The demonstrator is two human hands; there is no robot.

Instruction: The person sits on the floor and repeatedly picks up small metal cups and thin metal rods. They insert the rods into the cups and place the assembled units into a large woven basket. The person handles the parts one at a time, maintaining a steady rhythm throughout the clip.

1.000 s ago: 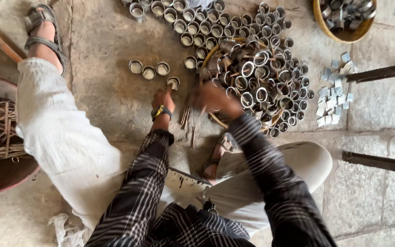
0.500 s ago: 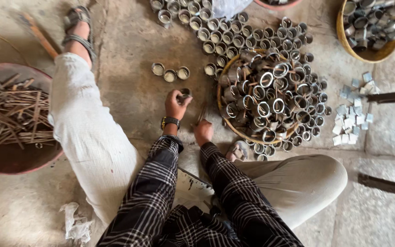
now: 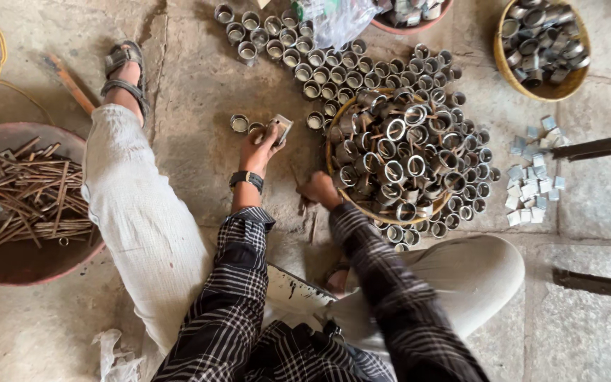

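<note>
L hand (image 3: 257,150) fingers grip metal cup (image 3: 280,129), 9 o'clock of basket (image 3: 334,185). R hand (image 3: 319,189) fingers curled, grip unclear. Cup prob light, stiff, slick; hold by sides.

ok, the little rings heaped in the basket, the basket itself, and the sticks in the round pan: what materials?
Rings: looks like thin sheet metal, dull grey with bright glints on the rims. Basket: probably woven cane or bamboo, going by its yellow-tan rim. Sticks: rusty brown rods, possibly iron; too small to be sure. Pan: reddish brown, metal or clay.
</note>
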